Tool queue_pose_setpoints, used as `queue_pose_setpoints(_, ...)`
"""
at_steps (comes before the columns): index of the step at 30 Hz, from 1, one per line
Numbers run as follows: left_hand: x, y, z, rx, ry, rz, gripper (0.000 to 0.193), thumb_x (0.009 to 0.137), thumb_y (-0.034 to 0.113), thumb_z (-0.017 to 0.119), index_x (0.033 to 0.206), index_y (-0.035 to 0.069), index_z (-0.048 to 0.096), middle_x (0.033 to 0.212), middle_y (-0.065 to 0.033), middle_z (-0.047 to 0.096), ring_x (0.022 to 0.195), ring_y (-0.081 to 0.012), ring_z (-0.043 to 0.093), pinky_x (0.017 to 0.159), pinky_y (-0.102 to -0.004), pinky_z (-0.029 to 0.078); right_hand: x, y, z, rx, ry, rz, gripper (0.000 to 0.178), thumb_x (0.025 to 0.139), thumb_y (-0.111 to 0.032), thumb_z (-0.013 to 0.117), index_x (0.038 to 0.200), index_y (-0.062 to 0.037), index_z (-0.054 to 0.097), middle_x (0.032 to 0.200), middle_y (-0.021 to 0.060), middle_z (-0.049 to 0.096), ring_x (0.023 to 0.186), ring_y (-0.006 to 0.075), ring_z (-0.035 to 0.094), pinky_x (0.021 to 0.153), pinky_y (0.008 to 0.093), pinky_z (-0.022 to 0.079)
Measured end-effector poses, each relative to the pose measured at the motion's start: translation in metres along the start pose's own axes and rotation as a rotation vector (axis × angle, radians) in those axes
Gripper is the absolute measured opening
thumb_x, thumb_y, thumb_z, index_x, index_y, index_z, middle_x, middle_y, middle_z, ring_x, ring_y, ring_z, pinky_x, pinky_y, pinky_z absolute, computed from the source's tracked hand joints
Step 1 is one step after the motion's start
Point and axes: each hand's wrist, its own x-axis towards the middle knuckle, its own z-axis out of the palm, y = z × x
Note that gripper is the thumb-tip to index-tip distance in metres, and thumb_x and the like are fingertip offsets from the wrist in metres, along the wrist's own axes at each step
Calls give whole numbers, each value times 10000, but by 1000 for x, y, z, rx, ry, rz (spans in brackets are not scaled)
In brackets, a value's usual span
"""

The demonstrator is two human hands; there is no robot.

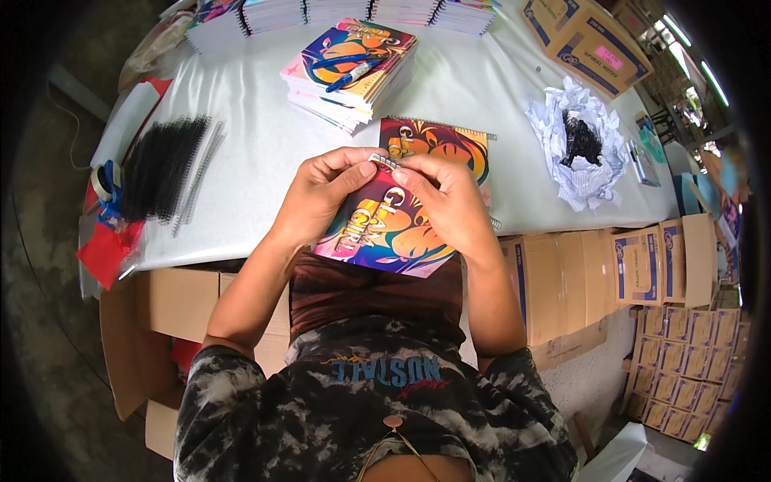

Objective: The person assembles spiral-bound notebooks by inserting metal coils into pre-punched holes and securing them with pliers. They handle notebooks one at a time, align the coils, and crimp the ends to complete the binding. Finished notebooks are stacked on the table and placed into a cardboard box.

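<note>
A colourful notebook (393,229) with a cartoon cover hangs at the table's front edge, close to my body. My left hand (325,193) pinches its upper corner between thumb and fingers, where a short stretch of the binding edge shows. From the other side, my right hand (446,201) grips the same corner, its thumb almost meeting the left one. The fingertips partly hide what they work on there. Just beyond, a second notebook (442,145) lies on the table, with spiral wire along its far edge.
Behind stands a notebook stack (345,68) topped by blue pens (353,76). Black spiral coils (165,173) lie left, beside a blue-handled tool (107,189). Crumpled paper (554,120) around black scraps sits right. More notebook stacks (273,16) and cartons (594,48) line the back.
</note>
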Motion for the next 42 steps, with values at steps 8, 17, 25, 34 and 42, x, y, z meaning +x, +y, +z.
queue_pose_setpoints(8, 13, 15, -15, 285, -219, 121, 148, 758, -110, 521, 812, 26, 548, 818, 8, 544, 752, -42, 508, 660, -216, 425, -15, -7, 24, 137, 143, -11, 145, 734, 1, 707, 805, 28, 584, 746, 86, 650, 702, 90, 606, 592, 249, 469)
queue_pose_setpoints(17, 42, 27, 4, 687, 178, 536, 566, 817, 198, 686, 1261, 1, 395, 976, -94, 591, 844, -129, 562, 718, -274, 463, -6, 9, -42, 744, 775, -529, 287, 890, -16, 528, 1153, -1, 416, 960, 84, 568, 884, 129, 572, 737, 291, 513)
queue_pose_setpoints(25, 36, -61, 18, 1365, 317, 156, 466, 773, 280, 668, 1090, -2, 475, 890, -135, 558, 760, -285, 542, 690, -408, 438, -50, 142, -60, -916, 598, 309, 618, 804, -302, 656, 1302, -10, 435, 1102, 181, 538, 1053, 285, 478, 892, 443, 374)
queue_pose_setpoints(34, 47, -103, -1, 1349, 200, 464, 461, 700, 126, 722, 1124, 74, 546, 1065, -131, 559, 1010, -300, 509, 864, -415, 383, -62, 142, -45, -718, 707, 93, 758, 635, -252, 803, 1265, 12, 475, 1113, 183, 549, 1056, 349, 467, 920, 444, 348)
queue_pose_setpoints(42, 102, -18, 6, 1665, 184, 801, 414, 708, 136, 683, 1112, 131, 591, 1114, -69, 581, 1037, -267, 532, 866, -414, 413, -62, 140, -54, -707, 761, 280, 745, 630, -326, 795, 1264, -65, 504, 1119, 113, 529, 1079, 311, 460, 922, 460, 312)
